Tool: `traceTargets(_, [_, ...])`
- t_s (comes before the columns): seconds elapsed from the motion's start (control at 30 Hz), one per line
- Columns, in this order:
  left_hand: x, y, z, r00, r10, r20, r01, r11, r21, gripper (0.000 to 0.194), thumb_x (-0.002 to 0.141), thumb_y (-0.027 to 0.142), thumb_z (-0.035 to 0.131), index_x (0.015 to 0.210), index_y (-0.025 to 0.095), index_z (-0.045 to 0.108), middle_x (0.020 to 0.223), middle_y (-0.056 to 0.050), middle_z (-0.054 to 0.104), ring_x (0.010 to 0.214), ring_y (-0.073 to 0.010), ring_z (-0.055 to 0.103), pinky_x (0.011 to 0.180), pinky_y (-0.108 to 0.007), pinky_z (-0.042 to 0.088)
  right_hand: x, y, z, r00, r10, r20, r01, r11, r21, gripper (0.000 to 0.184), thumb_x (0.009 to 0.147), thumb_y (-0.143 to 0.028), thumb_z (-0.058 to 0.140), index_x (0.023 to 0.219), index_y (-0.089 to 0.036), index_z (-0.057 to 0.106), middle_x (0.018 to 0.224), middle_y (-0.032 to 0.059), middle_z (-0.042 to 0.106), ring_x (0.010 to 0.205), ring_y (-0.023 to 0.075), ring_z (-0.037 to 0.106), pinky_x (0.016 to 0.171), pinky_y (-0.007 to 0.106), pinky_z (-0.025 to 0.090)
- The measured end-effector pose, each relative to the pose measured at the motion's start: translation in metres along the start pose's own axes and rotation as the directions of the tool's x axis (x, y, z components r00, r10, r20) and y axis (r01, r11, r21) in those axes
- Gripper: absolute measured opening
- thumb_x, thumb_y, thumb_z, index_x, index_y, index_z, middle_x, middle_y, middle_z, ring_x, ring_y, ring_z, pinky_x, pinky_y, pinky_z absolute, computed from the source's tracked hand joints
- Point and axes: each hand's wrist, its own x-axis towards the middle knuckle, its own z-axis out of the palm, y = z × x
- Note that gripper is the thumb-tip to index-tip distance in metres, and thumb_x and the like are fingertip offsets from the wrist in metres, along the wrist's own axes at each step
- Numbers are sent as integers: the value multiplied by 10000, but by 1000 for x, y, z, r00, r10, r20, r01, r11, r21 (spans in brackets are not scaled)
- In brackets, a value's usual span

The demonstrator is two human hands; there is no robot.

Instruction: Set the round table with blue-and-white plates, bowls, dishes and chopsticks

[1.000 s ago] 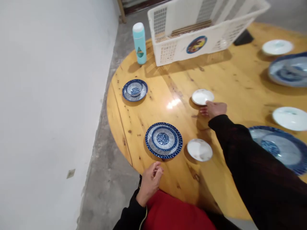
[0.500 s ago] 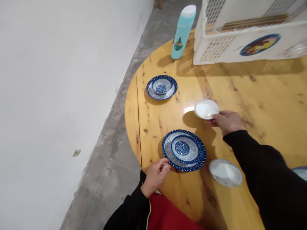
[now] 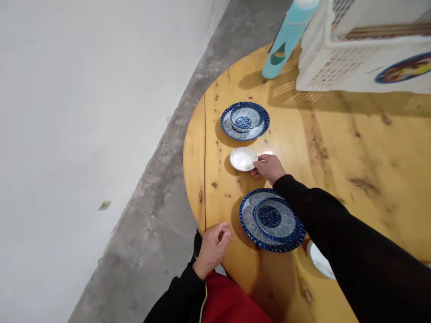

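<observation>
The person's right hand (image 3: pixel 268 168) is stretched out with its fingers at the rim of a small white saucer (image 3: pixel 242 159), which sits just ahead of the fingertips on the round wooden tabletop (image 3: pixel 370 148). From where I stand, the fingers seem to be touching the rim rather than gripping it, though the hand's own angle makes that hard to be sure of. The left hand (image 3: pixel 213 250) rests at the near edge of the tabletop, loosely curled and holding nothing.

Just beyond the right hand, a blue-rimmed plate with a bowl (image 3: pixel 244 120) sits close to the saucer, so a careless shove could knock china against china. The right forearm's black sleeve (image 3: pixel 303 202) passes just over the stacked blue-and-white plates (image 3: pixel 272 220), where a snagged cuff could tip the upper plate. A white dish (image 3: pixel 319 260) lies partly under that arm, easily nudged unseen. To the left of both hands, the tabletop ends above a concrete floor (image 3: pixel 134 202), so anything slid too far that way could drop and break
</observation>
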Motion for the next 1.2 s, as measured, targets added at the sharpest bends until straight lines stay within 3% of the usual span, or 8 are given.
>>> traceTargets(0.67, [2,2,-16,1000,6,-9,-6,999,-35,329,972,352,485,1147,168,693,926,-62,773,893,-201,731,886,-323,567,11,1,-1,999,-4,-47,0,996,-90,216,652,-52,613,818,-165,691,491,31,639,466,236,674,416,305,563])
traceTargets(0.9, [1,-2,-17,1000,15,-21,-15,1000,-25,329,977,355,500,1161,170,701,931,-71,780,889,-210,735,874,-319,574,12,2,-2,998,-25,-51,20,994,-106,217,649,-76,618,819,-181,701,467,6,623,430,213,651,392,286,555])
traceTargets(1.2, [0,-6,-15,1000,21,-19,-21,1000,-8,319,971,334,499,1160,170,696,920,-63,770,872,-207,724,870,-320,565,6,-4,-6,999,-4,-52,-3,991,-136,146,736,-122,673,872,-173,687,530,31,664,464,219,660,421,295,547])
